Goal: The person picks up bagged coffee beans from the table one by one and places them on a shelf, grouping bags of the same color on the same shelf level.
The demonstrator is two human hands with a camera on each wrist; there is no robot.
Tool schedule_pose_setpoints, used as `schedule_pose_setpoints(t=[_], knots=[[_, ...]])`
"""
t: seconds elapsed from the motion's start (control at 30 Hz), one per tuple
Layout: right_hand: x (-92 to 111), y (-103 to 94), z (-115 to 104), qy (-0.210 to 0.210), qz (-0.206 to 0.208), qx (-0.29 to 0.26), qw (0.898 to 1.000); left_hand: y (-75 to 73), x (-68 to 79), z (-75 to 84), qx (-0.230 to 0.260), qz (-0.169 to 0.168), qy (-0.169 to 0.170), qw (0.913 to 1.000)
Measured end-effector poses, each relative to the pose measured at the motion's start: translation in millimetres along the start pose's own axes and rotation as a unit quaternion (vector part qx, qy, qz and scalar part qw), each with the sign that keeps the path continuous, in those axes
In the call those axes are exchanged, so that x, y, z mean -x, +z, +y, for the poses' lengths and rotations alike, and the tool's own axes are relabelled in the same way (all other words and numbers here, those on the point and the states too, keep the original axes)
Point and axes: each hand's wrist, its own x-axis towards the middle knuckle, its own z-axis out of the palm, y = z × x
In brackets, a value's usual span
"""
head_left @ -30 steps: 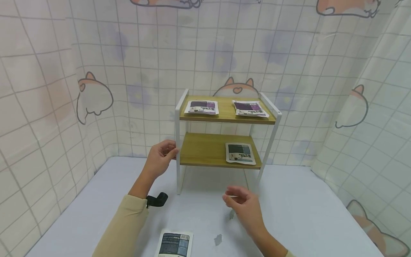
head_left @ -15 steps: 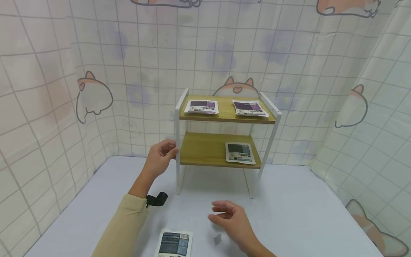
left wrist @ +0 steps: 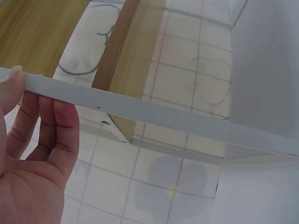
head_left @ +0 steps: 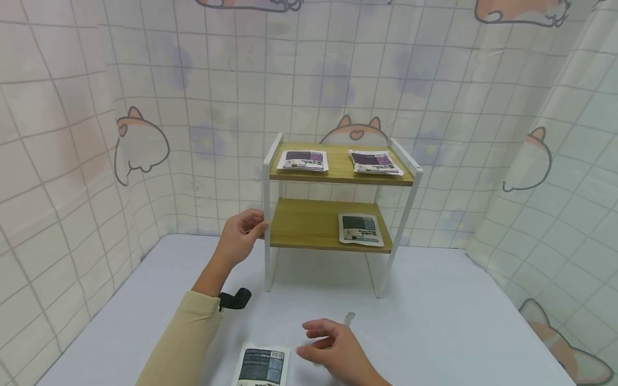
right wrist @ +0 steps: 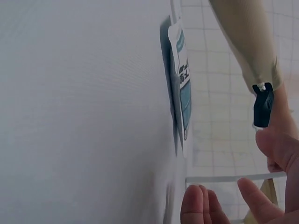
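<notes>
My left hand (head_left: 238, 238) pinches the left upright of a two-tier shelf rack (head_left: 301, 225). In the left wrist view, the thumb lies on one side of the white frame (left wrist: 140, 111) and the fingers on the other. Low in the head view, my right hand (head_left: 334, 348) hovers with loosely bent, parted fingers and holds nothing. Left of it, a flat blue-and-white packet (head_left: 260, 365) lies on the table, cut off by the frame's bottom edge. The right wrist view shows this packet (right wrist: 183, 88) edge-on, apart from my fingertips (right wrist: 192, 198).
Two purple-and-white packets, one at left (head_left: 303, 161) and one at right (head_left: 375, 162), lie on the top shelf. A dark green packet (head_left: 360, 229) occupies the lower shelf's right side. Grey patches (head_left: 350, 318) mark the white table (head_left: 449, 316). A gridded curtain (head_left: 232, 69) surrounds it.
My right hand has moved left and toward me, from in front of the rack to beside the packet on the table. The left hand stays on the upright.
</notes>
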Motion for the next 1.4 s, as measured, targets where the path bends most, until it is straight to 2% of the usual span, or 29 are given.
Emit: schedule_pose_setpoints(t=[0.23, 0.43, 0.77, 1.03, 1.17, 1.4], knots=[[0.1, 15.0, 2.0, 0.061, -0.033, 0.003, 0.998, -0.8, -0.3, -0.7, 0.002, -0.001, 0.011, 0.9999], [0.1, 26.7, 1.3, 0.058, -0.040, 0.021, 0.997, -0.8, -1.4, -3.0, 0.003, 0.000, 0.019, 0.9998], [-2.8, 41.2, -3.6, 0.054, -0.034, 0.059, 0.996, -0.9, -0.8, -1.4, 0.002, -0.004, 0.008, 1.0000], [-6.8, 52.1, -12.1, 0.072, -0.027, 0.120, 0.990, -2.0, -0.9, -0.3, 0.000, -0.008, 0.002, 1.0000], [-9.0, 54.8, -14.4, 0.071, -0.021, 0.156, 0.985, -1.4, 0.6, 7.3, -0.004, -0.011, -0.005, 0.9999], [-14.4, 59.8, -16.8, 0.099, -0.022, 0.194, 0.976, -2.1, 10.1, 33.6, -0.010, -0.012, -0.005, 0.9999]])
